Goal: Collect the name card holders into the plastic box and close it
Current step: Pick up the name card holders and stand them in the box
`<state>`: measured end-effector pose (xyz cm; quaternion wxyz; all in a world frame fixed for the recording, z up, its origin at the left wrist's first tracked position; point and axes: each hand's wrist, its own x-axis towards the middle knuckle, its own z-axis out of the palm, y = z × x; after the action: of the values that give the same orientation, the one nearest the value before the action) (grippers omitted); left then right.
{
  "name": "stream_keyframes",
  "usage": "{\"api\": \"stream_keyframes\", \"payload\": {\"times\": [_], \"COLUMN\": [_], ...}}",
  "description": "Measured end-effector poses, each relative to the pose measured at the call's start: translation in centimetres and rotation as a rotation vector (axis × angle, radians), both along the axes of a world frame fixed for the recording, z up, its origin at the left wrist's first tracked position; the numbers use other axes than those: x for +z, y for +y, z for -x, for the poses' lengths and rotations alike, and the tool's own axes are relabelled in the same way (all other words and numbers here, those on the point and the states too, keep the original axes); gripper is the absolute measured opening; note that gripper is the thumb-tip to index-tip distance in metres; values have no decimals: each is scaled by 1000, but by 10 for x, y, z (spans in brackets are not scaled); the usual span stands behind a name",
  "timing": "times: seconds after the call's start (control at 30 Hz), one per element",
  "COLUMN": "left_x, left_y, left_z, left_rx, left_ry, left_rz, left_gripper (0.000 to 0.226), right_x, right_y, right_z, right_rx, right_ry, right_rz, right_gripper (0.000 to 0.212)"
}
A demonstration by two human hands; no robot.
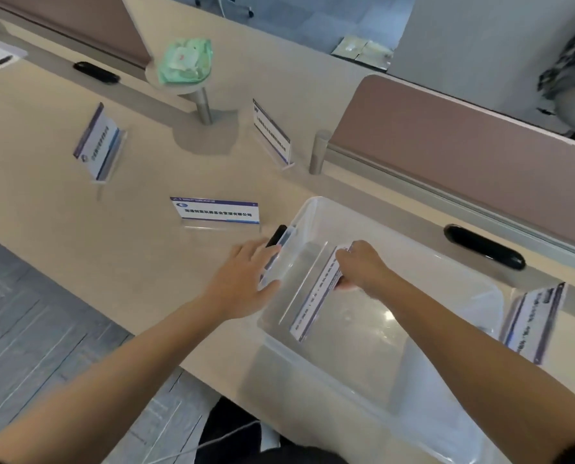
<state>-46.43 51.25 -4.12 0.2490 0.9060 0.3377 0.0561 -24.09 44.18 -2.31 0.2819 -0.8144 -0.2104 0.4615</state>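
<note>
Probably an office: long desk [78, 212] with partition screens [447, 155], cable slots [483, 247].

1. The plastic box [380, 336] is being shown as clear, smooth plastic, with light being reflected glossily off its floor.
2. Each name card holder [217, 212] is being seen as transparent, glossy plastic, with a printed paper card being held in it.
3. The counter [128, 236] is being presented as smooth, matt and beige.
4. The post [319, 152] is being seen as brushed metal, the partition [447, 145] as matt cloth.
</note>
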Motion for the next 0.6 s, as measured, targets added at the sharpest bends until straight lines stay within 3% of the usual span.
{"api": "stream_keyframes", "payload": {"times": [0.23,0.37,0.43,0.53,0.6], "left_x": [-14,-28,-28,-29,-29], "left_y": [16,18,19,20,21], "left_z": [-6,-1,-1,-1,0], "left_rx": [30,62,70,64,76], "left_ry": [-61,-95,-115,-120,-135], "left_rz": [284,376,400,415,436], "left_gripper": [59,58,59,59,58], "right_x": [-38,-47,-53,-59,-62], "right_y": [28,32,27,8,-5], "right_z": [12,19,21,31,39], "right_rx": [-75,-142,-119,27,130], "right_ry": [71,133,92,14,25], "right_rz": [169,85,60,-13,-22], "right_gripper": [12,10,35,99,122]}}
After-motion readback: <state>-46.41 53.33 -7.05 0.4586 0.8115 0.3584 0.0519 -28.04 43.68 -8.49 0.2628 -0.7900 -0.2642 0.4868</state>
